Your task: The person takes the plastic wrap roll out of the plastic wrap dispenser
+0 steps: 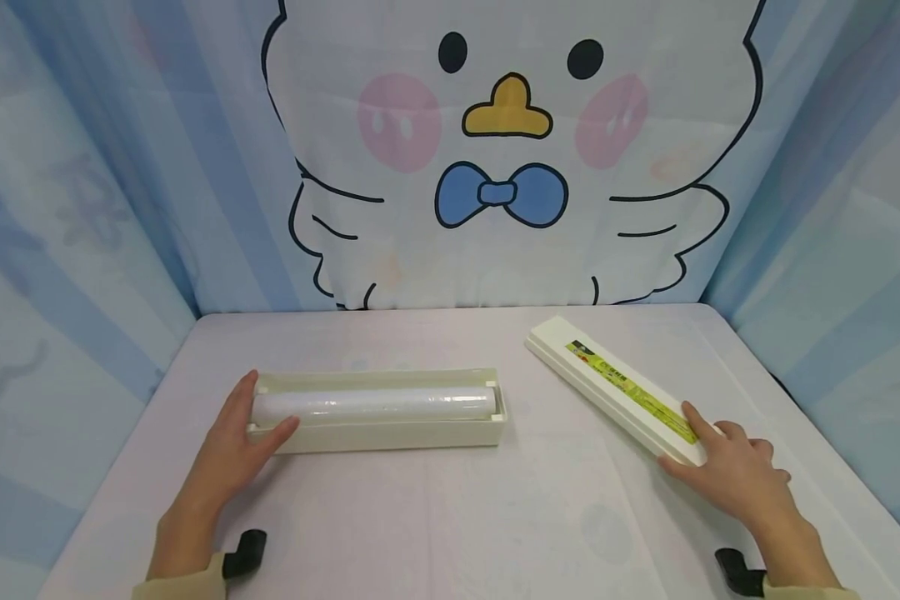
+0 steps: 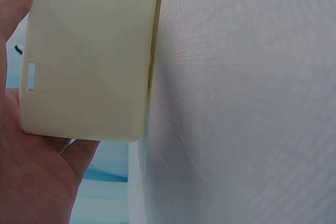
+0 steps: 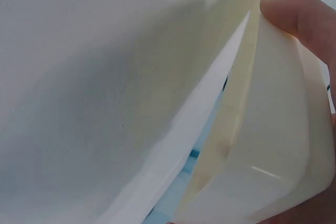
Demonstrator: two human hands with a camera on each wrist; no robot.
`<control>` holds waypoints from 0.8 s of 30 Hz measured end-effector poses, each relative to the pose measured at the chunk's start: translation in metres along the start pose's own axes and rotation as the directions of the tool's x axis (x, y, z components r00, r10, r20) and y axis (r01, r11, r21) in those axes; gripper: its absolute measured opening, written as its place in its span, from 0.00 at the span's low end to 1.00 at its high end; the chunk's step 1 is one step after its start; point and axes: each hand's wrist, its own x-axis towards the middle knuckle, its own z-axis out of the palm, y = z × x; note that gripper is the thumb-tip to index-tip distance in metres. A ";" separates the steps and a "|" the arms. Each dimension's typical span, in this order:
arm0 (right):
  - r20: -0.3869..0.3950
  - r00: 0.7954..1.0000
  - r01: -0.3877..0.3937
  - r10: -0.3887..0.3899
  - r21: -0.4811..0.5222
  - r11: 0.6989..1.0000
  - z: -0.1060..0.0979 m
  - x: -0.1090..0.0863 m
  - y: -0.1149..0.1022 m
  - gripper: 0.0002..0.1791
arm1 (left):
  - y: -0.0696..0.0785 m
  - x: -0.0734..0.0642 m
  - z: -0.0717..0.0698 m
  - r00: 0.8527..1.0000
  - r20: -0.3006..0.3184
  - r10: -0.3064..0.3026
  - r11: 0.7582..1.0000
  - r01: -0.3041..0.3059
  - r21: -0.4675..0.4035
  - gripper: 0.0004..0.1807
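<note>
A long cream cling film dispenser box (image 1: 390, 437) lies across the table at left, its top uncovered. Inside it rests a shiny roll of cling film (image 1: 397, 404). My left hand (image 1: 228, 458) grips the box's left end, thumb at the front edge and fingers behind; the left wrist view shows the box's end wall (image 2: 89, 72) between thumb and fingers. At right, my right hand (image 1: 742, 479) holds the near end of the long box lid (image 1: 562, 346), which carries a yellow-green label (image 1: 630, 387). In the right wrist view, the lid's near end (image 3: 273, 119) is raised off the table.
The white-covered table (image 1: 450, 525) reaches back to a curtain (image 1: 495, 258) printed with a cartoon bird. Blue and white curtains stand along the left and right sides. A black curved piece sits by each wrist, at the cuffs of the beige sleeves.
</note>
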 end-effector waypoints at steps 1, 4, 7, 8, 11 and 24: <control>0.012 1.000 0.002 -0.002 0.001 1.000 0.000 -0.001 0.000 0.58 | 0.000 0.000 0.000 1.000 -0.001 0.002 1.000 -0.002 -0.001 0.57; 0.034 0.999 0.001 0.000 -0.006 1.000 0.001 -0.001 -0.001 0.58 | 0.000 0.000 0.000 1.000 0.009 -0.002 1.000 0.002 0.002 0.57; 0.056 0.998 0.003 -0.002 -0.018 1.000 0.002 -0.001 -0.002 0.59 | 0.001 -0.001 0.000 1.000 0.010 -0.005 1.000 0.005 0.006 0.57; 0.062 0.998 0.005 -0.004 -0.022 1.000 0.002 -0.001 -0.002 0.60 | 0.001 -0.001 0.000 1.000 0.011 -0.007 1.000 0.007 0.007 0.57; 0.072 0.997 0.030 -0.028 -0.026 0.999 0.002 -0.001 -0.003 0.59 | 0.002 -0.001 -0.001 1.000 0.010 -0.009 1.000 0.009 0.008 0.57; 0.124 0.991 0.058 -0.052 -0.045 0.997 0.010 -0.002 -0.008 0.61 | 0.002 -0.002 0.000 1.000 -0.002 -0.016 1.000 0.016 0.004 0.58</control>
